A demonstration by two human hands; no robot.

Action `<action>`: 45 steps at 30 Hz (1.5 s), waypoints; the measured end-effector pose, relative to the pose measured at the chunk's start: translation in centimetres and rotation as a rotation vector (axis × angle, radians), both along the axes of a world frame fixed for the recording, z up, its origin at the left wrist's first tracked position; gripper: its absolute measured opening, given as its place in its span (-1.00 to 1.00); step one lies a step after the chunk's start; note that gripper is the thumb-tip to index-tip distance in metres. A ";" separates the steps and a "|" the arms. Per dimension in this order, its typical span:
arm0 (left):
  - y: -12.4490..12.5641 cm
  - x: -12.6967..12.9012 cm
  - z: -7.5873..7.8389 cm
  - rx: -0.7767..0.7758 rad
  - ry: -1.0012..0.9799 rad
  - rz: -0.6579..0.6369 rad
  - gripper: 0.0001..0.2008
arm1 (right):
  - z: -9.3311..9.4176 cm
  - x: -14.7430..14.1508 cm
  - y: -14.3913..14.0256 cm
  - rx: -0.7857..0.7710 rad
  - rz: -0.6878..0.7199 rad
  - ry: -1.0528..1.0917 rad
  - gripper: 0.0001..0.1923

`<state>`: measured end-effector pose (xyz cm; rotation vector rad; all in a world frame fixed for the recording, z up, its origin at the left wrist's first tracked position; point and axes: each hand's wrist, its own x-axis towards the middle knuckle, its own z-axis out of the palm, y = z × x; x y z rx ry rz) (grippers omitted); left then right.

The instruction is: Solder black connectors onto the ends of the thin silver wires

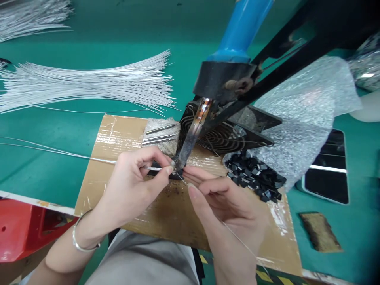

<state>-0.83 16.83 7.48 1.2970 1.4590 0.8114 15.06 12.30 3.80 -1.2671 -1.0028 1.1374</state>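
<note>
A green table [103,43] fills the room's view, with a taped cardboard sheet [124,138] laid on it. Over the sheet hangs a blue-handled soldering iron [196,126] on a black stand [297,55], its tip coming down between the person's hands. Behind sits a black fan [225,136] — beside it a bubble-wrap sheet [311,111], a phone [329,174] and a pile of small black parts [255,178]. White wires [89,85] fan across the table. The left hand [133,182] pinches a thin wire [59,152] at the tip, fingers together. The right hand [225,206] pinches a fine solder strand [237,239], fingers closed — both meeting just under the iron.
</note>
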 end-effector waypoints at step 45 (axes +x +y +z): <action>-0.2 0.0 0.1 0.027 0.026 0.009 -0.91 | -0.1 -0.3 -0.4 0.047 -0.019 -0.092 -0.84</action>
